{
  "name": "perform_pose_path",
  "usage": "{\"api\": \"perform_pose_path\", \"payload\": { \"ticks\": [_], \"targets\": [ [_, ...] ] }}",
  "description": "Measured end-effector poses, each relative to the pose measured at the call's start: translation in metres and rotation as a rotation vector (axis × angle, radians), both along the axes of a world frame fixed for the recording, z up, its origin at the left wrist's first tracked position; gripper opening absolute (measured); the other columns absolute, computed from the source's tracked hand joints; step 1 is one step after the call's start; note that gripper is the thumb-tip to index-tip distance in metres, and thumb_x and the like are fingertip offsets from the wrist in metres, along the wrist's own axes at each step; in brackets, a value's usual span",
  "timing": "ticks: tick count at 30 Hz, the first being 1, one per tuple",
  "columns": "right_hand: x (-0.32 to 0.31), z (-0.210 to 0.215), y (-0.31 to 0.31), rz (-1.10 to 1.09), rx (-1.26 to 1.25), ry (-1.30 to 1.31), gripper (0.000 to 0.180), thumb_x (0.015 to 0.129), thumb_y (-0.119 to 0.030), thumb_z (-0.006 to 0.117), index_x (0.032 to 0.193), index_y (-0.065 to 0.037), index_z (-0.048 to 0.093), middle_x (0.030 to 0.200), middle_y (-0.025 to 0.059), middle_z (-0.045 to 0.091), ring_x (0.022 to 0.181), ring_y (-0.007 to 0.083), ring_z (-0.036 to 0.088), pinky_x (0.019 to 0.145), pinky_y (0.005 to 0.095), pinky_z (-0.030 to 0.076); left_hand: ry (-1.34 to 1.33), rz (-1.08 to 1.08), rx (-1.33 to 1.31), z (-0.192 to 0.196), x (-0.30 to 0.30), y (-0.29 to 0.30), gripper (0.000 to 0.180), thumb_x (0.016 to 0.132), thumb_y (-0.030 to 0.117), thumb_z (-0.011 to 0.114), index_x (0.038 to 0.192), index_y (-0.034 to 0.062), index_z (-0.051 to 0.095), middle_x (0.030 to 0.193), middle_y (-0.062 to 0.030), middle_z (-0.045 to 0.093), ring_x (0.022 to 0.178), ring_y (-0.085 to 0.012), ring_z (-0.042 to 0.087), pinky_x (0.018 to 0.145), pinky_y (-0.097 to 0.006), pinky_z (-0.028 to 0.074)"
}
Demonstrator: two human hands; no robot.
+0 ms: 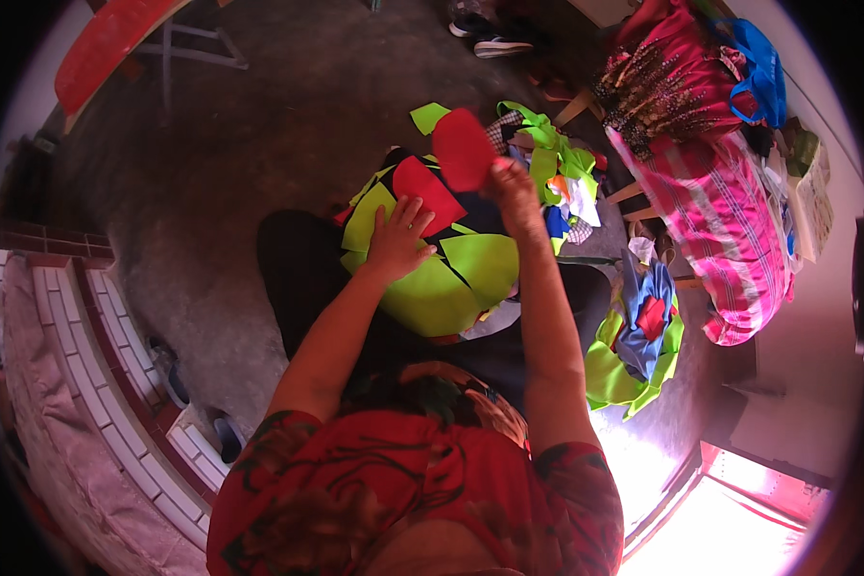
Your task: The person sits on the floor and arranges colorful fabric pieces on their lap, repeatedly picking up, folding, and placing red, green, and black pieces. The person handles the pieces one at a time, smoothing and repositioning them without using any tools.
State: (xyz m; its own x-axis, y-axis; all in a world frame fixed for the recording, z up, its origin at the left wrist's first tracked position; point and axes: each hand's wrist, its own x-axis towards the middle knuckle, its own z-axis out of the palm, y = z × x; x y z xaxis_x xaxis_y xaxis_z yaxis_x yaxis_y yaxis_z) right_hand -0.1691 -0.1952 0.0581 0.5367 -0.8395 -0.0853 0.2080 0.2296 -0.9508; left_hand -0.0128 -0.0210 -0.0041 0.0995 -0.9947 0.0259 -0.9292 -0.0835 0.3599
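A heap of neon yellow-green cloth pieces [432, 300] lies across my lap, with dark pieces among them. On top of it is a red cloth piece [422, 190]. My left hand [400, 238] rests over the lower edge of that red piece, fingers spread flat. Raised to the right of it, my right hand [515, 196] pinches a second red cloth piece [463, 149] with rounded corners by its lower right edge. A small yellow-green scrap [429, 118] shows just left of the raised piece.
Beyond my right hand lies a pile of mixed scraps [564, 163]. Lower right, blue and yellow-green cloth [643, 331] sits in a second pile. A pink plaid cloth [710, 230] covers furniture at the right. A red tabletop [106, 53] stands far left; shoes [494, 38] lie at the back.
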Motion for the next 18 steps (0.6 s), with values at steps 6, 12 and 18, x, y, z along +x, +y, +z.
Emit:
{"api": "perform_pose_path", "payload": {
  "ticks": [6, 12, 18],
  "targets": [
    [-0.002, -0.068, 0.023, -0.087, 0.149, 0.463, 0.018, 0.088, -0.017, 0.061, 0.098, -0.002, 0.059, 0.082, 0.0036, 0.064, 0.062, 0.0139, 0.064, 0.051, 0.0257, 0.050, 0.008, 0.009, 0.016, 0.009, 0.000, 0.003, 0.065, 0.081, 0.043, 0.063, 0.137, 0.0188, 0.043, 0.151, -0.0073, 0.026, 0.142, -0.0263, 0.017, 0.109, -0.057, 0.016],
    [0.000, -0.063, 0.023, -0.216, 0.079, 0.476, 0.019, 0.088, -0.013, 0.061, 0.104, -0.004, 0.057, 0.081, 0.0052, 0.065, 0.060, 0.0133, 0.063, 0.049, 0.0243, 0.051, 0.011, 0.028, 0.011, 0.009, 0.000, 0.003, 0.064, 0.080, 0.042, 0.064, 0.136, 0.0192, 0.045, 0.150, -0.0077, 0.029, 0.141, -0.0265, 0.019, 0.109, -0.057, 0.016],
    [-0.002, -0.060, 0.032, -0.236, 0.180, 0.525, 0.027, 0.085, -0.006, 0.059, 0.111, -0.002, 0.055, 0.081, 0.0077, 0.066, 0.057, 0.0160, 0.065, 0.045, 0.0272, 0.053, 0.000, 0.024, 0.010, 0.009, 0.001, 0.002, 0.064, 0.080, 0.043, 0.064, 0.136, 0.0199, 0.044, 0.150, -0.0077, 0.029, 0.141, -0.0261, 0.020, 0.110, -0.056, 0.015]
  ]
}}
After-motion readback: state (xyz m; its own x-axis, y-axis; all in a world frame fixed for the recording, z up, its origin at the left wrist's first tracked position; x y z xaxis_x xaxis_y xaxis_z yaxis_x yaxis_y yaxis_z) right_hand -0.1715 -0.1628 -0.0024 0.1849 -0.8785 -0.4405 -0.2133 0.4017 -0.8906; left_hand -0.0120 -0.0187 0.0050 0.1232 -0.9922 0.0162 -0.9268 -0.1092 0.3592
